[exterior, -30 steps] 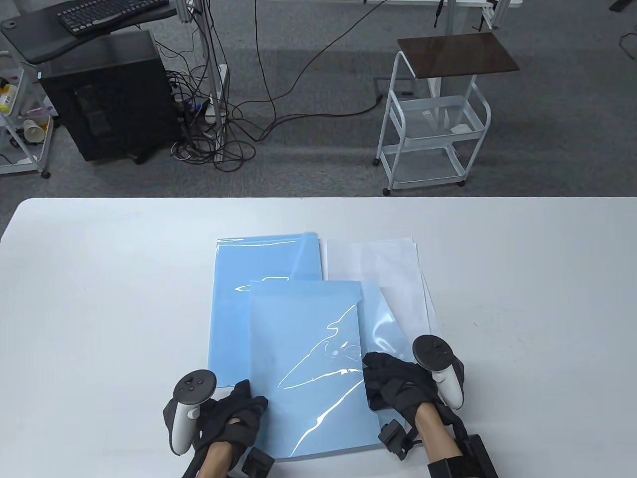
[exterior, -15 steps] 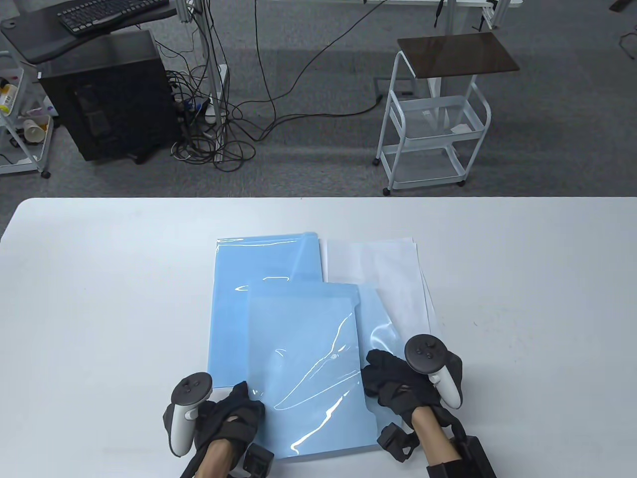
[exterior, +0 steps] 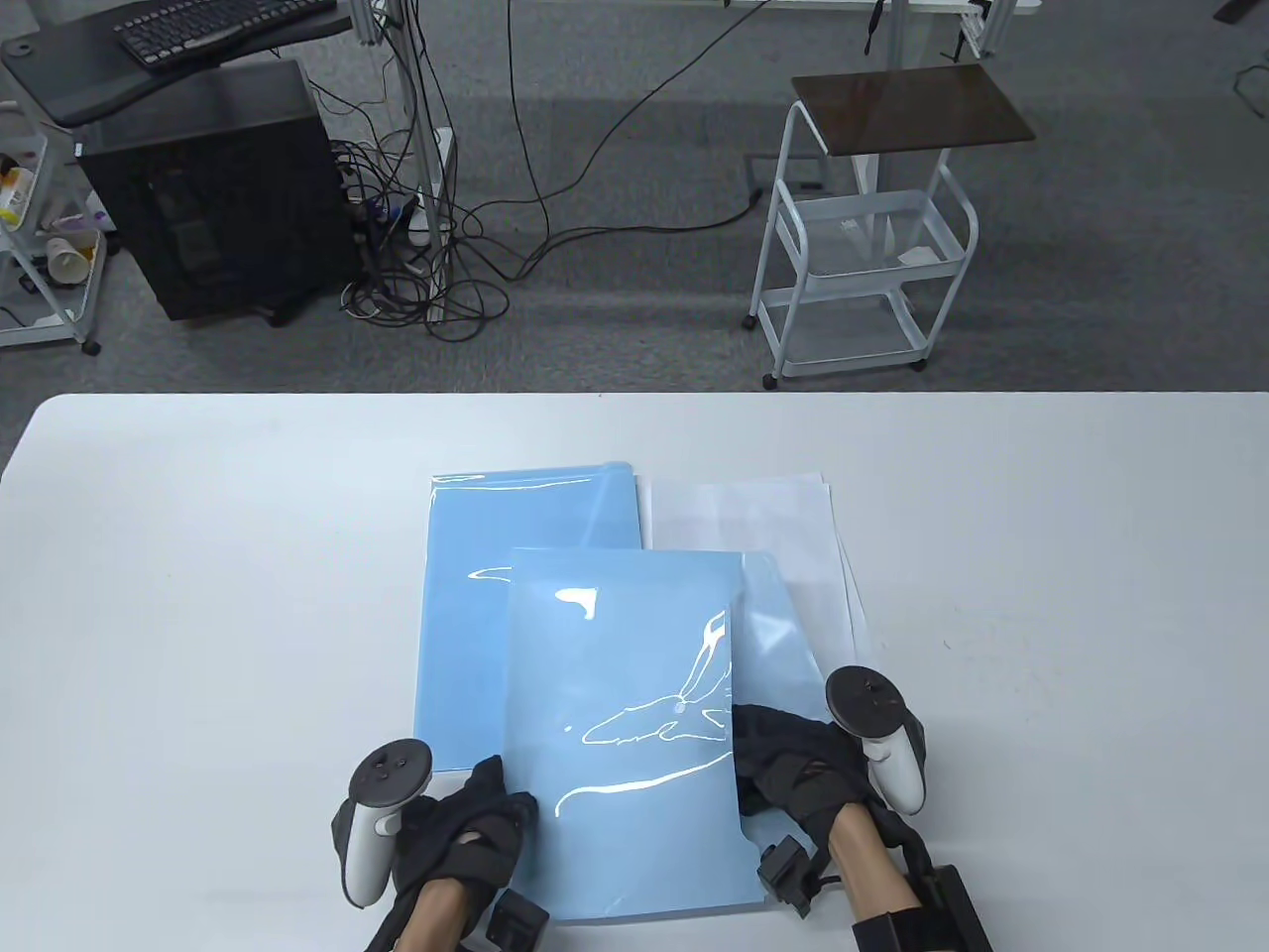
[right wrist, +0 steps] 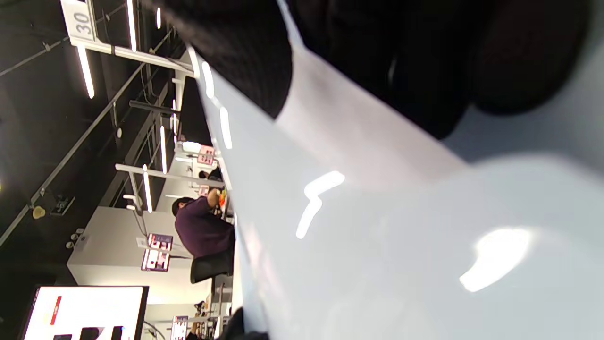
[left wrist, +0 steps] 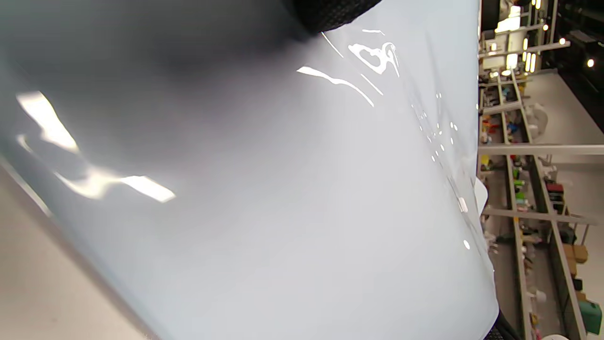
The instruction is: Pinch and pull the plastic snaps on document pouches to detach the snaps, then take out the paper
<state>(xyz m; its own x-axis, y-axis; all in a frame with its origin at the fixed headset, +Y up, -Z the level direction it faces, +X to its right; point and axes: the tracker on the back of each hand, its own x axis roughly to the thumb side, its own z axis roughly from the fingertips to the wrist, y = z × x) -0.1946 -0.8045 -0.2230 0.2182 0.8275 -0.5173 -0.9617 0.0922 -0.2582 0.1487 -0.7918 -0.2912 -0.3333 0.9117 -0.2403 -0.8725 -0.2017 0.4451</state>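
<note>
Both hands hold a glossy blue document pouch (exterior: 625, 734) just above the table's front edge. My left hand (exterior: 501, 788) grips its lower left edge, fingers curled over the plastic. At the pouch's right edge my right hand (exterior: 758, 744) holds it beside the small snap (exterior: 678, 706), and the sheet hides part of the fingers. A blue flap (exterior: 773, 615) sticks out to the right behind the pouch. In the left wrist view the pouch (left wrist: 283, 189) fills the frame. In the right wrist view dark gloved fingers (right wrist: 377, 56) lie against the pouch (right wrist: 377, 245).
More blue pouches (exterior: 476, 595) lie stacked flat under and behind the held one. White paper sheets (exterior: 763, 526) lie to their right. The white table (exterior: 1041, 595) stretches to both sides. A white cart (exterior: 863, 258) and a black computer case (exterior: 218, 188) stand on the floor beyond.
The held pouch has shifted a little to the right and away and now lies flatter. My right hand moved slightly right with it. My left hand has barely moved.
</note>
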